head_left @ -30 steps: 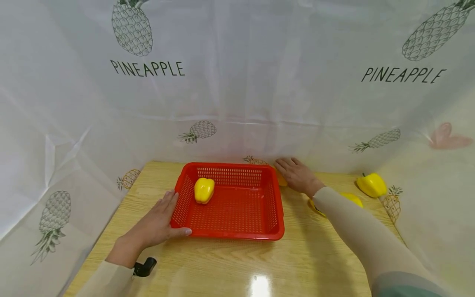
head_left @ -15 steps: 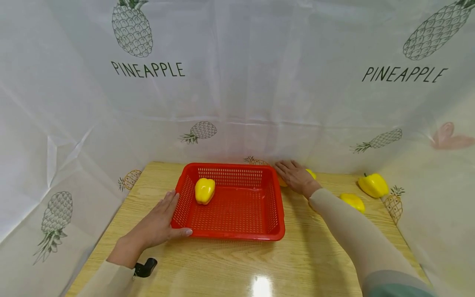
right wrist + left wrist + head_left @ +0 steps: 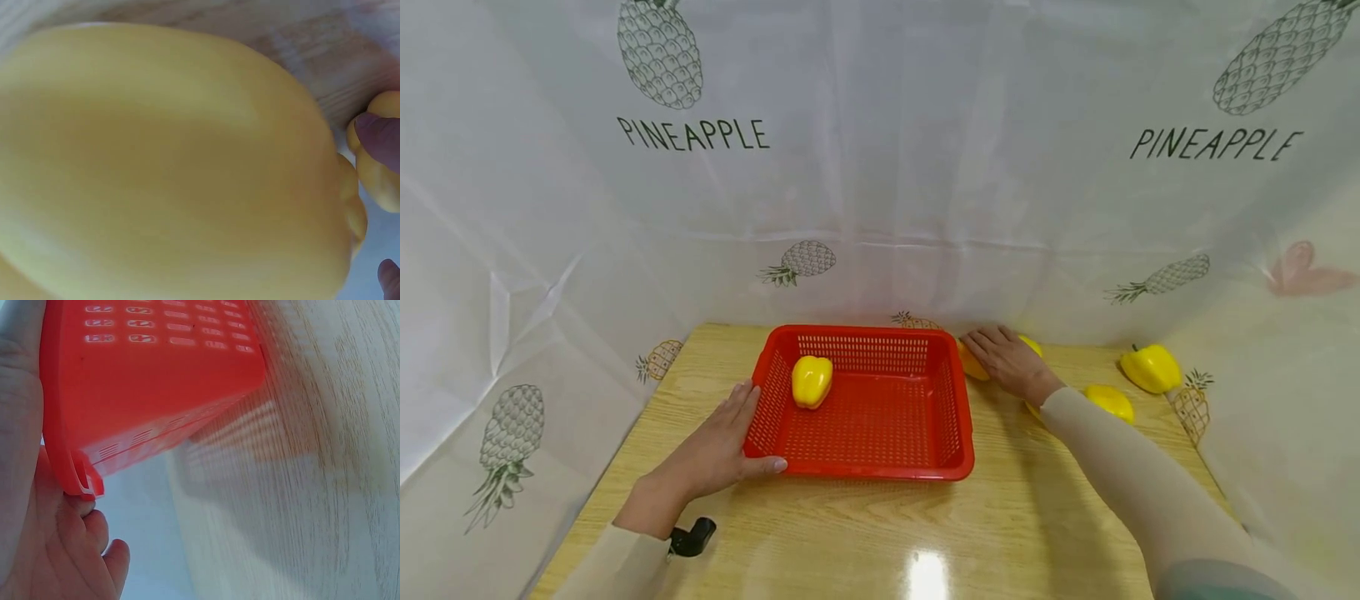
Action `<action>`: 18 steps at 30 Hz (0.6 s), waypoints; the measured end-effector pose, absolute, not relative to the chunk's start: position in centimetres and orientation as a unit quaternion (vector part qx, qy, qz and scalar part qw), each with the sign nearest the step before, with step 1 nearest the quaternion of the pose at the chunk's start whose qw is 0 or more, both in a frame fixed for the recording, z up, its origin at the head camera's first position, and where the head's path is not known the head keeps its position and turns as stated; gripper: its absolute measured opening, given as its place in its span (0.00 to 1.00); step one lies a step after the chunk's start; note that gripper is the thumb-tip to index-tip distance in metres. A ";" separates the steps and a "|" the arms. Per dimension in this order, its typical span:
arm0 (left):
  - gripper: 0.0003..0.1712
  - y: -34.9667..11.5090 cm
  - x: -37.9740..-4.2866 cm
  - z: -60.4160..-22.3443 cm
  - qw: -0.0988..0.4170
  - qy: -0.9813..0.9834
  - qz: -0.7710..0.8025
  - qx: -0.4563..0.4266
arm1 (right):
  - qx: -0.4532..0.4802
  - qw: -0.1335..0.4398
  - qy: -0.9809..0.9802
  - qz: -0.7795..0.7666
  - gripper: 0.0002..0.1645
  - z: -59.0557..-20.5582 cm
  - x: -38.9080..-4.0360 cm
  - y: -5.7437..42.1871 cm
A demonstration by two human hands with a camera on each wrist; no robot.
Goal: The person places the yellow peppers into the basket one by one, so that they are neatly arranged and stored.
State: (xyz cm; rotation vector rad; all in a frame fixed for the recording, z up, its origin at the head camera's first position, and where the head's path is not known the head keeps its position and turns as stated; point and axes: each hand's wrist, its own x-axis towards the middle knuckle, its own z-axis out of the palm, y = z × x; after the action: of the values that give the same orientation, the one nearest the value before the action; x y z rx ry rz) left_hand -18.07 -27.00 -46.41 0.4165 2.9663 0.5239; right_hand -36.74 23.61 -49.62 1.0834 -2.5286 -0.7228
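Note:
My left hand (image 3: 715, 446) rests at the near left corner of a red perforated plastic basket (image 3: 857, 472). Its fingers lie along the left rim, and the thumb lies on the front rim. A yellow bell pepper (image 3: 812, 382) sits inside the basket on the left. Just beyond the basket's right side, my right hand (image 3: 1009, 362) holds another yellow pepper (image 3: 974, 362), partly hidden under the fingers. In the right wrist view the thumb (image 3: 379, 139) presses on that pepper, while a nearer pepper (image 3: 169, 162) fills most of the picture.
Partly behind the right hand shows a yellow pepper (image 3: 1032, 343); one more peeks out below the wrist. Farther right lie two peppers, one nearer (image 3: 1109, 403) and one at the back (image 3: 1151, 368). A pineapple-print sheet (image 3: 880, 167) walls the wooden table (image 3: 850, 533).
My right hand has shifted slightly right, uncovering more of the pepper beside the basket and the one behind the hand. The left hand and basket stay in place.

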 end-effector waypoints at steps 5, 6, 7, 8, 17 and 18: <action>0.81 -27.0 -18.1 -46.3 0.055 0.974 0.171 0.136 | 0.373 0.138 -0.884 -0.247 0.36 -49.5 -35.8 24.2; 0.81 -27.0 -18.1 -46.2 0.055 0.974 0.171 0.136 | 0.372 0.132 -0.886 -0.244 0.36 -49.4 -35.5 24.3; 0.81 -27.0 -18.1 -46.2 0.056 0.974 0.171 0.135 | 0.371 0.126 -0.888 -0.240 0.36 -49.3 -35.3 24.4; 0.81 -27.0 -18.1 -46.2 0.056 0.974 0.171 0.135 | 0.371 0.121 -0.890 -0.236 0.37 -49.2 -35.1 24.5; 0.80 -26.9 -18.1 -46.1 0.060 0.974 0.171 0.133 | 0.379 0.117 -0.894 -0.208 0.34 -49.1 -33.4 25.2; 0.80 -26.9 -18.1 -46.1 0.059 0.974 0.171 0.135 | 0.381 0.120 -0.894 -0.203 0.34 -49.1 -33.2 25.2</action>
State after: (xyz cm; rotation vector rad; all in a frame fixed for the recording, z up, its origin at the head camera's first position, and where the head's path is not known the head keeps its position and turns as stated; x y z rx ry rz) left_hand -18.09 -26.88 -46.10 0.4077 2.9503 0.5186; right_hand -33.20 25.25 -49.14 1.1140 -2.6130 -0.5934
